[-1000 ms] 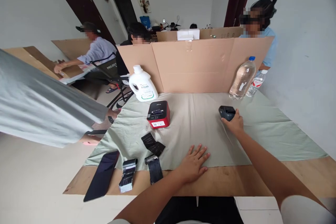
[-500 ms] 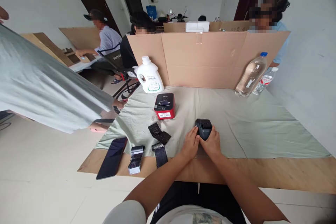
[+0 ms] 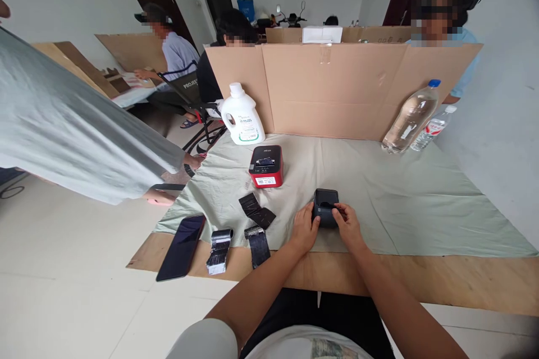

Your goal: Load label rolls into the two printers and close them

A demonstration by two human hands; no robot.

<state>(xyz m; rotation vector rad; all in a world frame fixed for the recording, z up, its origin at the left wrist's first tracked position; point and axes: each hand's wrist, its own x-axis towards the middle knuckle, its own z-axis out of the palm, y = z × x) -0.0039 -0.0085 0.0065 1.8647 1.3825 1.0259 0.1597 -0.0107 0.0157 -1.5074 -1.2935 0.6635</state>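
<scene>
A small dark portable printer [image 3: 325, 214] sits on the cloth in front of me, its top towards me. My left hand [image 3: 305, 229] is closed on its left side, thumb along the front edge. With my right hand [image 3: 349, 226] I grip its right side; the thumb lies on the front of the top and the fingertips bend at the edge of a dark slot or flap. Whether that flap is lifted I cannot tell. To the left lie a folded black strip [image 3: 257, 212], a partly rolled dark strip [image 3: 257, 245] and another curled strip [image 3: 219, 249].
A red and black boxy device [image 3: 266, 167] stands further back, before a white jug [image 3: 243, 118]. Two clear bottles [image 3: 411, 119] [image 3: 433, 129] lean at the cardboard screen [image 3: 337, 90]. A dark phone or tablet [image 3: 181, 248] lies at the left edge; a person's sleeve [image 3: 84, 134] is beside it.
My right hand has shifted from the near right corner up along the printer's right side, thumb now on top. The printer's top looks turned or differently opened. The view has tilted slightly.
</scene>
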